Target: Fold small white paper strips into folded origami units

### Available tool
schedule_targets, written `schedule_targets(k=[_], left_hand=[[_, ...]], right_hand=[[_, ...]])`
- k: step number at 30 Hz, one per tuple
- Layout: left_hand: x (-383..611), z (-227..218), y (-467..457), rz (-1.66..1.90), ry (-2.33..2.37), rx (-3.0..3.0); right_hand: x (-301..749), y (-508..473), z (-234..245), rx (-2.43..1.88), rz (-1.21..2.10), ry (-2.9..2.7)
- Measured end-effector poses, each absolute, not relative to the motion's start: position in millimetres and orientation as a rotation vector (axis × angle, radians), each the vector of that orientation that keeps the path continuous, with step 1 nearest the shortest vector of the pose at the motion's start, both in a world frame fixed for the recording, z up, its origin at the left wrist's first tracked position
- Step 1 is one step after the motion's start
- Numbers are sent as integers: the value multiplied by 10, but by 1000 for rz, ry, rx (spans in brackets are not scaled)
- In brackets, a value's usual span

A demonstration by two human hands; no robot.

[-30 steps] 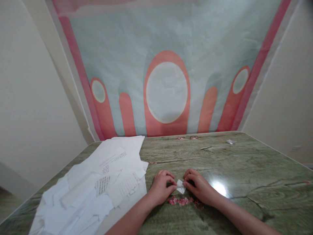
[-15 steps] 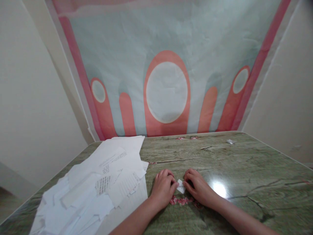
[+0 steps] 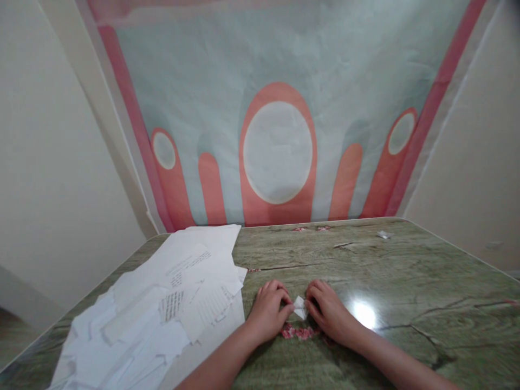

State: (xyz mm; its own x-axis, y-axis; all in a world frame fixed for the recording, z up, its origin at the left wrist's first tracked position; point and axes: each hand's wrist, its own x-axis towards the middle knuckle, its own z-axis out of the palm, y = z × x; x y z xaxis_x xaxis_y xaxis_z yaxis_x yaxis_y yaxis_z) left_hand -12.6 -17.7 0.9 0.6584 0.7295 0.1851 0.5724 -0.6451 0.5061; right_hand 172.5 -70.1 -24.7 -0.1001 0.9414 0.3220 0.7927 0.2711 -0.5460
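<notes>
A small folded white paper piece (image 3: 300, 307) lies on the green marbled table (image 3: 406, 287), pinched from both sides. My left hand (image 3: 268, 313) has its fingers curled and grips the paper's left edge. My right hand (image 3: 328, 310) is curled too and pinches the right edge. Both hands rest on the table close together, near its front middle. A pink flower pattern (image 3: 298, 331) shows on the tabletop just below the paper.
A spread of white printed sheets (image 3: 170, 303) covers the table's left part. A tiny white scrap (image 3: 384, 235) lies at the far right. Behind the table hangs a pale blue and red cloth (image 3: 278, 119); cream walls stand on both sides.
Both hands stay pinched on the small paper, with only slight finger shifts. The view has moved a little.
</notes>
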Motion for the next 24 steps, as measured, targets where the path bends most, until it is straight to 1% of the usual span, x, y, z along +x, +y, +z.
schedule_targets(k=[13,24], left_hand=[[23,-23,-252,570,1260,2421],[50,-21,-318,557,1336,2488]], right_hand=[[1740,-682,-272,-1552,322,-1886],[1725,-662,-269,-1599,287,-1886]])
